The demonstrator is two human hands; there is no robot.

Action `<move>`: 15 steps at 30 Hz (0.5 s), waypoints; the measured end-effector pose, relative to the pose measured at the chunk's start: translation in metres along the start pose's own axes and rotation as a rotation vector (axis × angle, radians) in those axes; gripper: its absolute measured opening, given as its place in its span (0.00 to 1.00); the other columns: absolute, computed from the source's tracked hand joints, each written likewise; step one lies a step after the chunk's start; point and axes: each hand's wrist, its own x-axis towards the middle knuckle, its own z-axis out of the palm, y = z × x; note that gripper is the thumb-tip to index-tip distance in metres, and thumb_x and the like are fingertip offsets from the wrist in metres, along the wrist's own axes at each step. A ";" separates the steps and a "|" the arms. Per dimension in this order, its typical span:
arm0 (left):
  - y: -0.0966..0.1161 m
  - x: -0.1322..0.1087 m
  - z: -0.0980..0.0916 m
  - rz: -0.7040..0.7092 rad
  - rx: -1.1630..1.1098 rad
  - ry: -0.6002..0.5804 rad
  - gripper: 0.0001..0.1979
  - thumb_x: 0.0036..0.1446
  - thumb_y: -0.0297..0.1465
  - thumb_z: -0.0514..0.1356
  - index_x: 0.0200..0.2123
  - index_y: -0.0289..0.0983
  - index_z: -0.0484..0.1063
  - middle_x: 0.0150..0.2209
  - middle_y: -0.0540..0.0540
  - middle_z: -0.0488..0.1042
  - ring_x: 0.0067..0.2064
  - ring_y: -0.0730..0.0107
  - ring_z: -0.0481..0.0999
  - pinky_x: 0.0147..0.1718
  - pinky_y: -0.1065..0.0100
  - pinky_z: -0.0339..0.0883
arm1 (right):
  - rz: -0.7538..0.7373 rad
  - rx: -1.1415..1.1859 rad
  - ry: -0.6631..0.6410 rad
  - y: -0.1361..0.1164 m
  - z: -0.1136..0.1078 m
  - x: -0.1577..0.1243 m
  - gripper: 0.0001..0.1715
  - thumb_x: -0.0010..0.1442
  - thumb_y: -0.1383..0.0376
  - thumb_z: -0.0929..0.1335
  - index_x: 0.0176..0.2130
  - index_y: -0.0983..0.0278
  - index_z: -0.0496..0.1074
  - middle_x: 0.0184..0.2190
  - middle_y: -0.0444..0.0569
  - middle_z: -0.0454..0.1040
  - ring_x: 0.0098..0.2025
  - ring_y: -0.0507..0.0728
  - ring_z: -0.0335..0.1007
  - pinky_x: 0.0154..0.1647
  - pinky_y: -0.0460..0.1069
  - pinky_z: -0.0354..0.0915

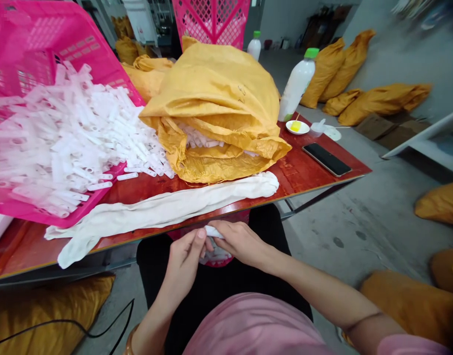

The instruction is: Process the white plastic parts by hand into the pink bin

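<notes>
My left hand (185,259) and my right hand (239,241) meet over my lap, just below the front edge of the red table (303,170). Both are closed on a small white plastic piece (214,231) held between their fingertips. Under the hands a pink container (215,260) with white parts in it rests on my lap, mostly hidden. On the table to the left, a tipped pink basket (30,54) spills several white plastic tubes (82,133). An open yellow sack (215,108) with more tubes sits in the middle.
A long white cloth (163,209) lies along the table's front edge. At the right end sit a black phone (326,159), a small dish (297,127) and a white bottle (298,84). Yellow sacks (381,98) lie on the floor at right. A black cable (82,328) runs lower left.
</notes>
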 end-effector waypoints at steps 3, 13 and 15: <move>-0.006 -0.006 0.002 0.001 -0.007 -0.122 0.17 0.66 0.44 0.58 0.42 0.36 0.77 0.26 0.51 0.67 0.27 0.73 0.64 0.27 0.73 0.60 | -0.001 -0.001 -0.061 0.005 -0.002 -0.001 0.17 0.71 0.64 0.65 0.57 0.63 0.67 0.50 0.55 0.78 0.47 0.60 0.77 0.45 0.49 0.68; -0.004 0.122 -0.152 0.047 1.066 0.385 0.20 0.63 0.34 0.53 0.51 0.31 0.76 0.45 0.35 0.79 0.43 0.55 0.79 0.44 0.61 0.71 | 0.260 -0.106 -0.372 0.053 0.016 -0.014 0.49 0.57 0.65 0.75 0.71 0.65 0.56 0.68 0.65 0.58 0.69 0.71 0.56 0.68 0.62 0.57; -0.010 0.152 -0.178 0.011 1.152 0.432 0.18 0.59 0.28 0.51 0.47 0.26 0.76 0.46 0.27 0.76 0.45 0.45 0.78 0.45 0.52 0.70 | 0.161 0.055 -0.545 0.046 -0.017 -0.001 0.41 0.59 0.60 0.75 0.67 0.64 0.64 0.64 0.61 0.67 0.65 0.68 0.64 0.64 0.58 0.62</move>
